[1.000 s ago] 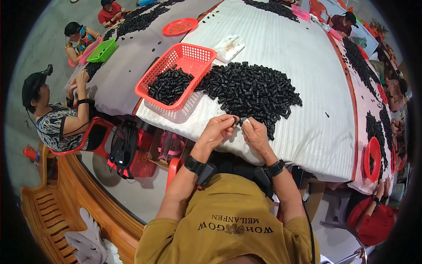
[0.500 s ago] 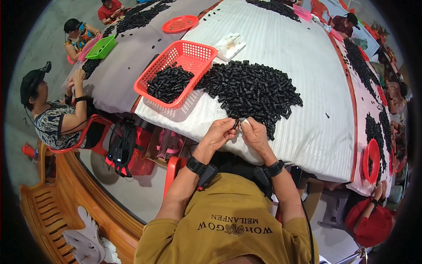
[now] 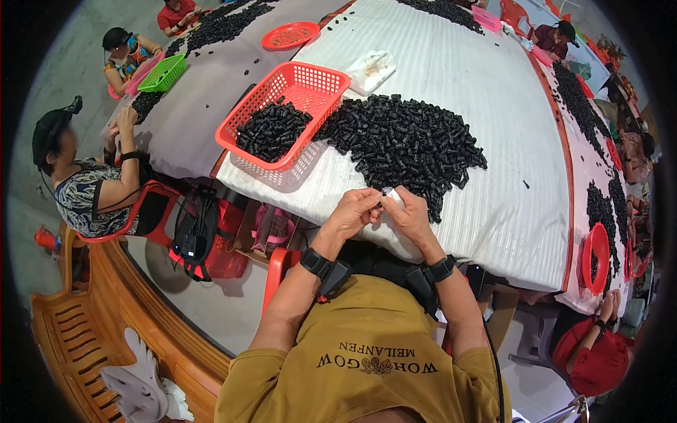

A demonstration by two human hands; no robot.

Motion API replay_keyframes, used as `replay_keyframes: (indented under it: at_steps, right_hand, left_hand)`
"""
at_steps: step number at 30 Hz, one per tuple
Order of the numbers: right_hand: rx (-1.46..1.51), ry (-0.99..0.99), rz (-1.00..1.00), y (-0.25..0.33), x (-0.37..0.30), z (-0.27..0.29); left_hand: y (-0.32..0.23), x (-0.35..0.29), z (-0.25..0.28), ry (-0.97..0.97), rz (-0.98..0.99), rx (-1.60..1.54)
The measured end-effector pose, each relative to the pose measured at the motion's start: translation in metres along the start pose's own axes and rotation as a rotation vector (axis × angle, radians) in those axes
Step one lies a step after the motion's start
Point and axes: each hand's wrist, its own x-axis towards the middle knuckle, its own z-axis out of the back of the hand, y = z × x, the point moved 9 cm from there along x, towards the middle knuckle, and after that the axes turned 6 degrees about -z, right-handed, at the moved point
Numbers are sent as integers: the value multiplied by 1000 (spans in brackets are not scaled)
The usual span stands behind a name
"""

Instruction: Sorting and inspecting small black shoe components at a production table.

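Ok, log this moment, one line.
left hand: pinching dark piece; right hand: holding pale item, kind unclear; black pile: beyond hands; red basket: part-filled

Black pile (image 3: pixel 405 141) beside red basket (image 3: pixel 310 97)

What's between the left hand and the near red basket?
Head view: only white cloth between the left hand and basket, shadowed on the basket's side.

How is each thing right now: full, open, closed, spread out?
Red rectangular plastic basket: open-topped, partly filled.
Heap of small black pieces: loose, spread out.
Shallow red plastic tray: lying flat.
Green rectangular plastic basket: upright, open-topped.
Left hand: fingers pinched, seemingly on a small dark piece.
Right hand: fingers bent around a small whitish thing.
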Motion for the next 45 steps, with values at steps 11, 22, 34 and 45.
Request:
replay_keyframes:
  at_steps: [11, 22, 34, 45]
  right_hand:
    - [52, -8, -34, 3, -1, 1]
    - [102, 17, -113, -17, 0, -1]
    - [-63, 22, -12, 7, -1, -3]
    - [-99, 24, -4, 7, 0, -3]
  left_hand:
    - [-5, 0, -10, 88, 21, -54]
    - [-4, 1, -7, 138, 27, -158]
    - [-4, 1, -3, 95, 2, -226]
    - [-4, 2, -4, 95, -5, -203]
